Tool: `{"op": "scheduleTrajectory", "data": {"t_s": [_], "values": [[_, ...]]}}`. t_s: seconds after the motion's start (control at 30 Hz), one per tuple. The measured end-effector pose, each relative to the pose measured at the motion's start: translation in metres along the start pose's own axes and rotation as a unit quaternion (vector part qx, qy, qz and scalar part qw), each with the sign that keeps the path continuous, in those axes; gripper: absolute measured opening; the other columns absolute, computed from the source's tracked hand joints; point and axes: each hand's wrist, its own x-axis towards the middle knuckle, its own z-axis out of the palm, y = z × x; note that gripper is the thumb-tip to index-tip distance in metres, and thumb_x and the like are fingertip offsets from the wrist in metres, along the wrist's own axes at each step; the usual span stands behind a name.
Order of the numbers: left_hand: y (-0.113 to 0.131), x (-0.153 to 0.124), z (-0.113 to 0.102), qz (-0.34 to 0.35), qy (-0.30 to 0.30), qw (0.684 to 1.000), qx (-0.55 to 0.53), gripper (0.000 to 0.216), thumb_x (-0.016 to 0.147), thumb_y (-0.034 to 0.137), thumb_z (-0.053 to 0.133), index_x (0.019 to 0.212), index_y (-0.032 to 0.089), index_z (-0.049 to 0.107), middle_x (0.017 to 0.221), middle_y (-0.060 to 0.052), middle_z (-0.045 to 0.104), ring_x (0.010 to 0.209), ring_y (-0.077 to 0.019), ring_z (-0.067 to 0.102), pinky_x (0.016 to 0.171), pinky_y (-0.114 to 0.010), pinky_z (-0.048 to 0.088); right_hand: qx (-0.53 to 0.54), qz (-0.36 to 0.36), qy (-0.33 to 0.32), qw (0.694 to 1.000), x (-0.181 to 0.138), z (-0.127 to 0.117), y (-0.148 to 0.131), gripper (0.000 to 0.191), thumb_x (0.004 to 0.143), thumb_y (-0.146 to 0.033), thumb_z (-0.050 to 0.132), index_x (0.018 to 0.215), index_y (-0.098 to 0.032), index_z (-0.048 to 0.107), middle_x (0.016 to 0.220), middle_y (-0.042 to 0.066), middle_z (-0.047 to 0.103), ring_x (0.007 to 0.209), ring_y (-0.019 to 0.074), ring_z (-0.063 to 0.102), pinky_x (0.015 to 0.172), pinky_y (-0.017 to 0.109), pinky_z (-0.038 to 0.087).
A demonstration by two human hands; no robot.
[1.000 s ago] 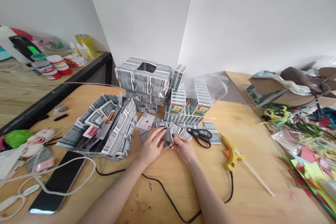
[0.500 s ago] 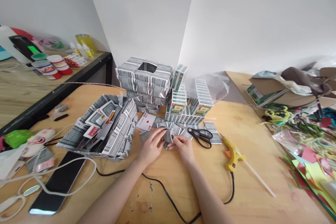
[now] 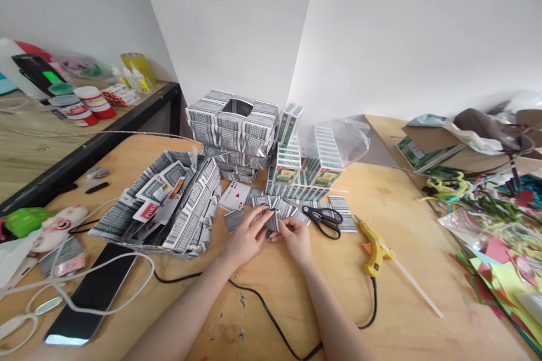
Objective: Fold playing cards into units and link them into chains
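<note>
Between my two hands is a folded playing card (image 3: 271, 222) with a grey patterned back. My left hand (image 3: 248, 234) pinches its left side, and my right hand (image 3: 296, 237) grips its right edge. Other grey-backed folded cards (image 3: 302, 214) lie just beyond my fingers. Black-handled scissors (image 3: 328, 220) rest on them, to the right of my right hand. Past my left hand lie face-up playing cards (image 3: 234, 196) with red hearts. A basket made of folded cards (image 3: 190, 208), holding loose cards and packaging, stands to the left.
A yellow glue gun (image 3: 376, 248) lies on the right, its black cable (image 3: 271, 316) crossing under my arms. Behind stand a box of folded cards (image 3: 232, 124) and stacked card packs (image 3: 324, 152). A phone (image 3: 91, 299) and white cord lie left; coloured paper scraps (image 3: 499, 271) fill the right edge.
Both hands stay in nearly the same place around the folded card, with only slight finger movement. The view has shifted a little.
</note>
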Motion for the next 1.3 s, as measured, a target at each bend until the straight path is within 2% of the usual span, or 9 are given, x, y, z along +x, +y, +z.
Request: {"op": "scheduleTrajectory", "data": {"t_s": [0.13,0.3,0.47,0.73,0.87,1.07,1.17,1.23,1.3], "values": [[0.0,0.0,0.0,-0.003,0.008,1.0,-0.002,0.052,0.078,0.008,0.045,0.127,0.027,0.039,0.126,-0.007,0.045,0.119,-0.0215,0.044,0.097,-0.04,0.043,-0.005,-0.012,-0.003,1.0,0.0,0.001,0.001,0.031,0.066,-0.049,0.065,0.07,-0.018,0.062,0.058,0.003,0.067,0.049,0.0207,0.063,0.049,0.034,0.053],[-0.001,0.0,0.001,-0.002,0.014,1.0,-0.002,0.054,0.078,0.007,0.045,0.127,0.028,0.039,0.126,-0.007,0.045,0.118,-0.0216,0.044,0.096,-0.041,0.044,0.005,-0.044,-0.013,0.999,-0.003,0.003,0.003,0.041,0.071,-0.047,0.061,0.104,-0.022,0.062,0.08,0.004,0.069,0.057,0.0193,0.064,0.054,0.035,0.054],[-0.001,0.0,0.0,0.0,0.017,1.0,-0.004,0.054,0.077,0.006,0.045,0.126,0.027,0.039,0.126,-0.006,0.044,0.117,-0.0211,0.044,0.095,-0.039,0.045,-0.031,-0.071,-0.041,0.996,-0.005,0.003,0.011,0.051,0.071,-0.036,0.064,0.12,-0.022,0.053,0.066,0.001,0.067,0.059,0.0194,0.064,0.064,0.037,0.054],[-0.002,0.0,0.0,-0.001,0.005,1.0,0.008,0.053,0.079,0.007,0.044,0.127,0.028,0.039,0.127,-0.006,0.043,0.117,-0.0209,0.044,0.095,-0.039,0.045,-0.09,-0.099,-0.022,0.991,-0.004,0.001,0.018,0.042,0.074,-0.033,0.06,0.114,-0.024,0.057,0.07,0.002,0.069,0.061,0.0205,0.065,0.067,0.038,0.054],[0.0,0.0,0.0,-0.008,-0.014,1.0,-0.001,0.054,0.079,0.005,0.043,0.127,0.029,0.039,0.131,-0.006,0.038,0.119,-0.0213,0.041,0.095,-0.04,0.044,-0.071,-0.087,-0.025,0.993,-0.006,0.002,0.014,0.039,0.072,-0.034,0.061,0.11,-0.024,0.059,0.074,0.002,0.069,0.06,0.0203,0.065,0.065,0.037,0.054],[0.009,0.003,-0.009,-0.024,-0.055,0.997,-0.056,0.061,0.072,0.006,0.047,0.128,0.028,0.04,0.134,-0.006,0.036,0.124,-0.0256,0.033,0.102,-0.045,0.033,-0.004,-0.054,-0.044,0.998,-0.005,0.003,0.006,0.034,0.071,-0.034,0.062,0.101,-0.018,0.058,0.056,-0.002,0.061,0.05,0.0163,0.061,0.049,0.029,0.052],[0.007,0.006,-0.01,-0.083,-0.019,0.984,-0.156,0.056,0.075,0.012,0.047,0.128,0.025,0.038,0.128,-0.008,0.043,0.117,-0.023,0.041,0.099,-0.041,0.035,0.022,-0.033,-0.075,0.996,-0.005,0.005,0.001,0.028,0.071,-0.034,0.063,0.092,-0.016,0.057,0.059,-0.001,0.062,0.049,0.0151,0.061,0.048,0.027,0.051],[0.003,0.007,-0.008,-0.163,0.029,0.959,-0.229,0.048,0.079,0.018,0.043,0.126,0.021,0.036,0.114,-0.008,0.052,0.1,-0.0185,0.053,0.085,-0.034,0.045,0.029,-0.019,-0.1,0.994,-0.006,0.006,-0.002,0.025,0.071,-0.036,0.063,0.085,-0.016,0.055,0.061,0.0,0.063,0.049,0.015,0.062,0.048,0.027,0.051],[0.001,0.008,-0.005,-0.227,0.04,0.943,-0.24,0.031,0.081,0.024,0.042,0.112,0.018,0.046,0.093,-0.005,0.059,0.08,-0.015,0.058,0.07,-0.028,0.047,0.024,-0.007,-0.115,0.993,-0.007,0.007,-0.004,0.026,0.072,-0.037,0.063,0.084,-0.017,0.052,0.059,-0.001,0.063,0.049,0.0151,0.062,0.048,0.026,0.051]]}}
